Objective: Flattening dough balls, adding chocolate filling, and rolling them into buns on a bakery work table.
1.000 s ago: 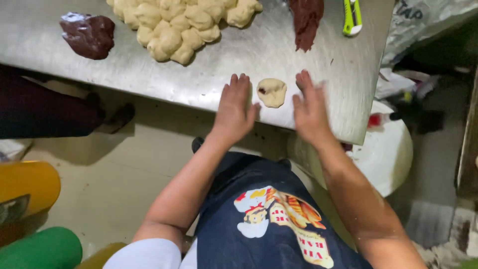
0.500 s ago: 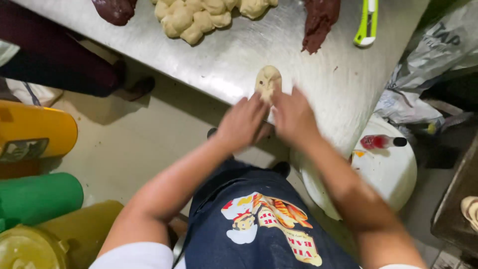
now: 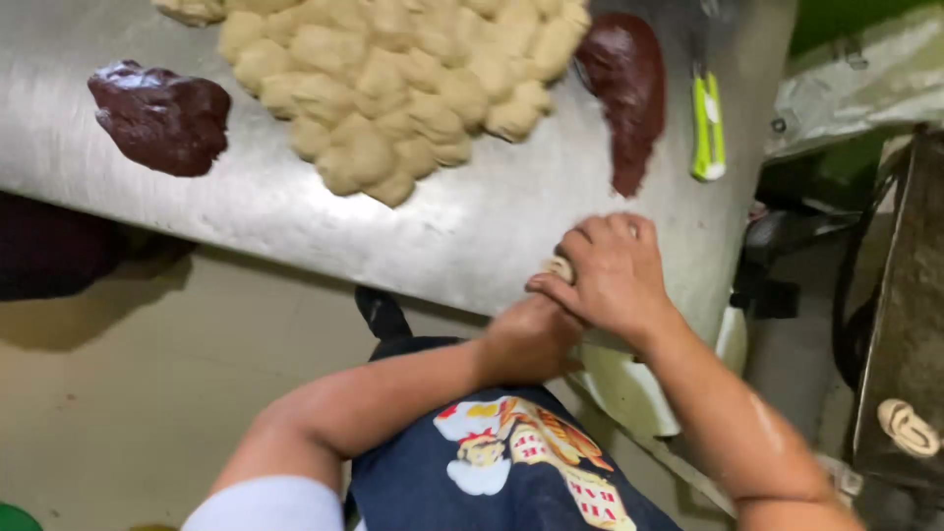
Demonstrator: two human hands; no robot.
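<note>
Both hands meet at the steel worktop's (image 3: 462, 236) near edge; the right hand (image 3: 615, 275), fingers curled together, covers a small dough piece (image 3: 560, 267), its long axis hidden; the left hand (image 3: 531, 339) presses beneath, grip unclear.

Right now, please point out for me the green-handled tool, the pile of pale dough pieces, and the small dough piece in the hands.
green-handled tool (image 3: 707, 126): head view, middle of handle.
pile of pale dough pieces (image 3: 393, 79): head view, pile centre.
small dough piece (image 3: 560, 267): head view, visible edge under right hand (image 3: 615, 275).
</note>
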